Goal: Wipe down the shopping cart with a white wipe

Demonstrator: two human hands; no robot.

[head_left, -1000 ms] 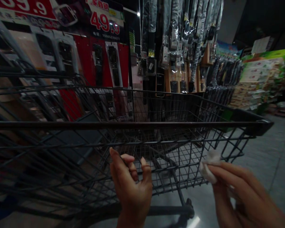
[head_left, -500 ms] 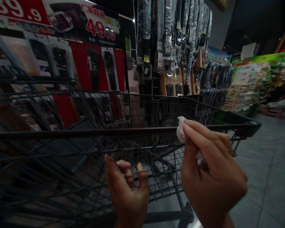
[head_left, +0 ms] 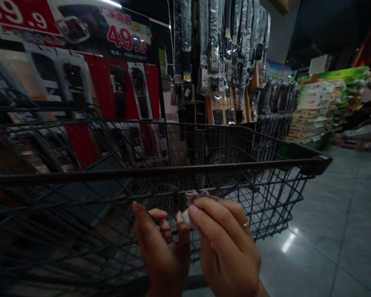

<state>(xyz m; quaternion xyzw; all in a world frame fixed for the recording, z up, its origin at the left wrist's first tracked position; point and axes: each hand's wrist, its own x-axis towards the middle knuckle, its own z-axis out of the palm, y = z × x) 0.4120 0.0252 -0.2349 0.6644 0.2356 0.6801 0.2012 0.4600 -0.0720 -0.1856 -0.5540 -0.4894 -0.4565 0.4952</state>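
Note:
A crumpled whitish tissue (head_left: pixel 189 215) is pinched between the thumb and fingertips of my right hand (head_left: pixel 228 247). It touches, or nearly touches, the thumb tip of my left hand (head_left: pixel 165 251). That left hand is palm up, with thumb and index finger apart and the other fingers curled; I see nothing in it. Both hands are in front of the side of a dark wire shopping cart (head_left: pixel 173 170), below its top rail. Part of the tissue is hidden by my right fingers.
Belts in plastic wrap (head_left: pixel 213 41) hang in rows behind the cart. Packaged belts on a red panel (head_left: pixel 103 82) hang at left under price signs (head_left: pixel 126 39). Stacked packs (head_left: pixel 320 103) stand at the right, by a grey tiled floor (head_left: pixel 343 206).
My right hand has moved left and down with the tissue, from beside the cart rail to my left thumb. My left hand stays almost where it was.

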